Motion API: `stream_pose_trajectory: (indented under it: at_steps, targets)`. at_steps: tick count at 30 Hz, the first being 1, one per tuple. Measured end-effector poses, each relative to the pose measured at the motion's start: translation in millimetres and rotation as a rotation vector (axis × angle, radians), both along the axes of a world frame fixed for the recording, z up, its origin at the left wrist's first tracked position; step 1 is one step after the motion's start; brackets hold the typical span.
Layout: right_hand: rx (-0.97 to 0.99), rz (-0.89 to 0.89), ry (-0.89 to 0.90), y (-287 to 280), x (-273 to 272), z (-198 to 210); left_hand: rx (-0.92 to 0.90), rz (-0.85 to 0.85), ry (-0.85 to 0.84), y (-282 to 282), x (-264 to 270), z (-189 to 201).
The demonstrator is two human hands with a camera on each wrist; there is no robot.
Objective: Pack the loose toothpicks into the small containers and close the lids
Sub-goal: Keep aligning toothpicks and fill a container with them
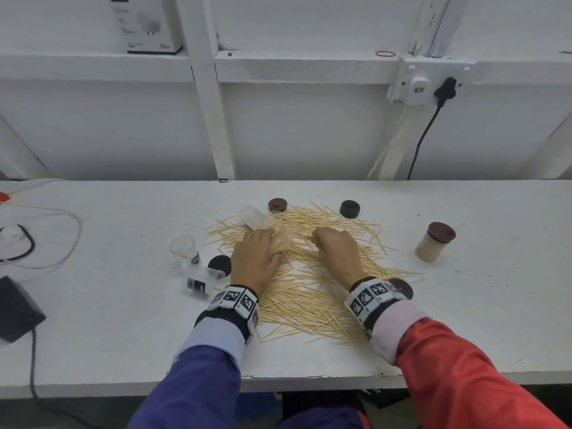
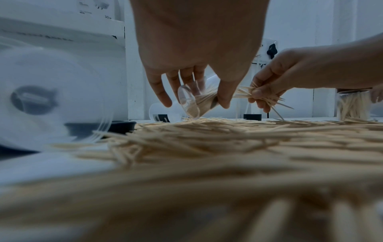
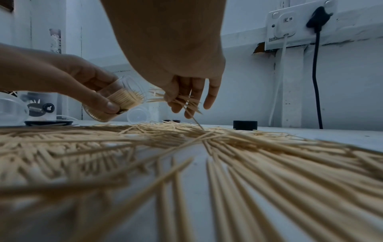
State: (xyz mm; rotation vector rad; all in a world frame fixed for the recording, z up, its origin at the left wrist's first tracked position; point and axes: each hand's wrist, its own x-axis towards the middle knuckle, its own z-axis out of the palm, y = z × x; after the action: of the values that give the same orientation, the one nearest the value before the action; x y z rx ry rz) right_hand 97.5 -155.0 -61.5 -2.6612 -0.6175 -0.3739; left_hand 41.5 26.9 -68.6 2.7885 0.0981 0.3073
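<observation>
Loose toothpicks (image 1: 312, 292) lie spread over the white table (image 1: 123, 320). My left hand (image 1: 258, 253) grips a clear small container (image 3: 116, 104), tilted with its mouth toward the right and nearly full of toothpicks. My right hand (image 1: 335, 250) pinches a bundle of toothpicks (image 3: 178, 99) just right of that mouth; the bundle (image 2: 257, 95) shows fanned out. A filled container with a brown lid (image 1: 435, 241) stands upright at the right. Empty clear containers stand (image 1: 185, 249) or lie (image 1: 204, 280) at the left, and another (image 1: 252, 216) lies behind the pile.
Loose lids lie around the pile: brown (image 1: 277, 204) and black (image 1: 349, 209) at the back, black (image 1: 220, 264) at the left, black (image 1: 400, 287) by my right wrist. Cables (image 1: 46, 236) and a black adapter (image 1: 17, 308) sit far left. A wall socket (image 1: 424, 85) is behind.
</observation>
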Motion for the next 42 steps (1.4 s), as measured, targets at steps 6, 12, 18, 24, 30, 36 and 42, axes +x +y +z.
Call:
stream_pose_trajectory:
  at_steps: [6,12,18,24,30,36,42]
  targets:
    - [0.017,0.022,0.001,1.0,-1.0,-0.3,0.011,0.016,-0.004,-0.7,-0.9,-0.1]
    - [0.025,0.078,-0.021,1.7,1.5,-3.4,0.020,0.012,0.004,0.1,0.5,-2.5]
    - [0.087,0.056,-0.132,1.7,2.0,-3.3,0.025,0.006,0.005,1.3,1.0,-4.2]
    - [0.168,0.108,-0.248,1.1,2.1,-4.3,0.023,0.004,0.005,1.5,0.2,-4.8]
    - [0.158,0.185,-0.239,2.2,0.4,-5.6,-0.019,-0.029,0.002,-0.1,0.0,-2.4]
    - [0.077,0.150,-0.117,2.2,1.5,-8.9,-0.073,-0.050,-0.050,-3.1,-2.8,4.3]
    - [0.005,0.133,-0.022,1.6,4.2,-9.6,-0.060,-0.063,-0.066,-2.8,-3.1,3.7]
